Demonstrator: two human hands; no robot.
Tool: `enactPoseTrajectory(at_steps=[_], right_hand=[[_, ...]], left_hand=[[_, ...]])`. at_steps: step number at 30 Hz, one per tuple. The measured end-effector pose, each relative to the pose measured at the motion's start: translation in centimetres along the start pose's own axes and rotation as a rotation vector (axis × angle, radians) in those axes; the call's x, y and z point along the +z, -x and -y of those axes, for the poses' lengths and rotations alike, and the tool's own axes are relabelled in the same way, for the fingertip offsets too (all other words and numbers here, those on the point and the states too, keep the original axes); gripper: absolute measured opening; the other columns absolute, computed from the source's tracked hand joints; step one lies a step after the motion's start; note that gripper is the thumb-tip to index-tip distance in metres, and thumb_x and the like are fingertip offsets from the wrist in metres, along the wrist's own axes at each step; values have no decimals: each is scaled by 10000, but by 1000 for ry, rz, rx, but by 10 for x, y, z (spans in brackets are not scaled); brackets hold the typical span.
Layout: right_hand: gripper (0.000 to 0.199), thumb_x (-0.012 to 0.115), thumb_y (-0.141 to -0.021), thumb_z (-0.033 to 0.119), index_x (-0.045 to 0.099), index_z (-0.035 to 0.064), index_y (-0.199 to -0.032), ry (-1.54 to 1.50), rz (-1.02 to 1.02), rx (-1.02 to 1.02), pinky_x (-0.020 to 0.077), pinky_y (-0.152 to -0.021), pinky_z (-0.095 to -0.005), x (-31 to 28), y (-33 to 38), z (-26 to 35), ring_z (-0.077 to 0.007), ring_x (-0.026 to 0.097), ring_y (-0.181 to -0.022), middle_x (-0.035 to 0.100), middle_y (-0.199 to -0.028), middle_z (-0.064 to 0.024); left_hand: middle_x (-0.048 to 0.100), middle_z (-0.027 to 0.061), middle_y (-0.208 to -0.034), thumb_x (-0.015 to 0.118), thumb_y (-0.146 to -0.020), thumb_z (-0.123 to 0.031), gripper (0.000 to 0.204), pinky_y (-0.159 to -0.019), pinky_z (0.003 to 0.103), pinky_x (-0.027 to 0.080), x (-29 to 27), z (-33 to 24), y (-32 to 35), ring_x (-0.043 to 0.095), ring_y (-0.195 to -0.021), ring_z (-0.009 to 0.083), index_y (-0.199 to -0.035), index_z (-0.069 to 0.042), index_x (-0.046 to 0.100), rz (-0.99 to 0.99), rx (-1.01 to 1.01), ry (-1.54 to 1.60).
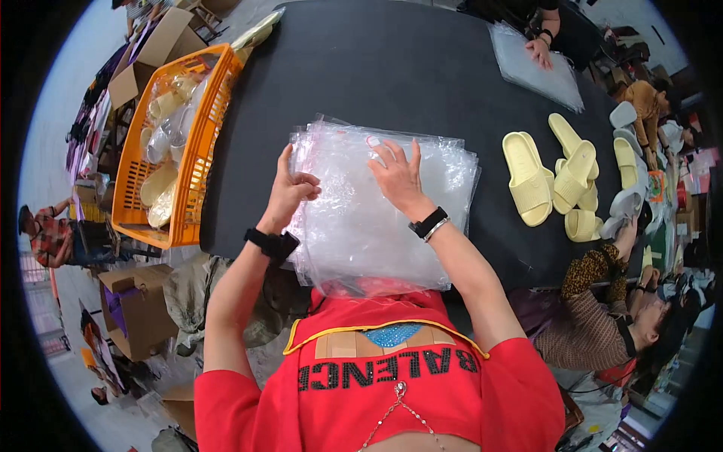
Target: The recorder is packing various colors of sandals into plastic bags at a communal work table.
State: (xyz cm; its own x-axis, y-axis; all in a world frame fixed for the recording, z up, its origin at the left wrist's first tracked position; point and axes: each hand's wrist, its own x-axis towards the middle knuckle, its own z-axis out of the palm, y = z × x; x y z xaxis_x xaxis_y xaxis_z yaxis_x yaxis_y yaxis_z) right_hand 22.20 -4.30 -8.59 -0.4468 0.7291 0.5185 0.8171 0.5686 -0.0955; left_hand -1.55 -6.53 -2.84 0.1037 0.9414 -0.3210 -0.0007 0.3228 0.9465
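Observation:
A stack of clear plastic bags (376,218) lies on the dark table in front of me, its edges uneven and its near side reaching my red clothing. My right hand (401,175) rests on the upper part of the stack, fingers spread, palm down. At the stack's left edge is my left hand (292,190), turned on its side. One of its fingers points away from me and the others bend over the plastic, with no bag visibly gripped. Both wrists carry black bands.
An orange plastic basket (197,162) of bagged slippers stands at the left. Pale yellow slippers (529,181) lie at the right on the black table (361,60). A co-worker's hand (539,51) rests on another bag stack (520,71) at the far right. Another person sits at the near right.

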Motion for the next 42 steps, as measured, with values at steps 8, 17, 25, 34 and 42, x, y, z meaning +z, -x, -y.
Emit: enactPoseTrajectory(at_steps=[8, 17, 25, 34, 42], right_hand=[[622, 625, -681, 533, 542, 148, -1162, -215, 503, 82, 75, -926, -707, -37, 66, 13, -363, 204, -1277, 325, -1346, -134], [867, 587, -660, 632, 335, 157, -1339, -246, 813, 363, 18, -887, -739, -34, 109, 64, -410, -5, -1324, 82, -1450, -171], [962, 644, -631, 590, 222, 175, -1388, -187, 1020, 410, 49, -884, -743, -19, 111, 57, -406, -42, -1327, 6, -1461, -167], [867, 628, -686, 542, 247, 185, -1379, -292, 1016, 447, 110, -887, -734, -17, 102, 38, -397, -5, -1330, 26, -1460, -164], [508, 650, -740, 320, 486, 98, -1166, -459, 862, 404, 258, -999, -463, -13, 89, 39, -389, 237, -1261, 271, -1336, -250]], left_hand=[[542, 118, -793, 527, -691, 126, 874, -538, 254, 478, -53, 55, -67, 558, -652, 156, -1395, -100, 61, -141, 4, -53], [424, 107, -1273, 571, -711, -135, 530, -866, 570, 330, -2, 31, -34, 374, -1175, 344, -1226, -211, 469, -172, 403, -1244], [312, 91, -1378, 713, -585, -443, 728, -995, 642, 98, 14, 150, 30, 190, -1307, 338, -1246, -301, 444, 49, 593, -1353], [520, 169, -1143, 589, -788, -300, 450, -898, 410, 394, -70, 16, 52, 485, -1076, 328, -1183, -102, 504, -109, 364, -704], [614, 83, -904, 571, -817, -361, 437, -668, 291, 465, -296, -194, 62, 572, -791, 163, -1145, -74, 541, -598, 320, -704]])
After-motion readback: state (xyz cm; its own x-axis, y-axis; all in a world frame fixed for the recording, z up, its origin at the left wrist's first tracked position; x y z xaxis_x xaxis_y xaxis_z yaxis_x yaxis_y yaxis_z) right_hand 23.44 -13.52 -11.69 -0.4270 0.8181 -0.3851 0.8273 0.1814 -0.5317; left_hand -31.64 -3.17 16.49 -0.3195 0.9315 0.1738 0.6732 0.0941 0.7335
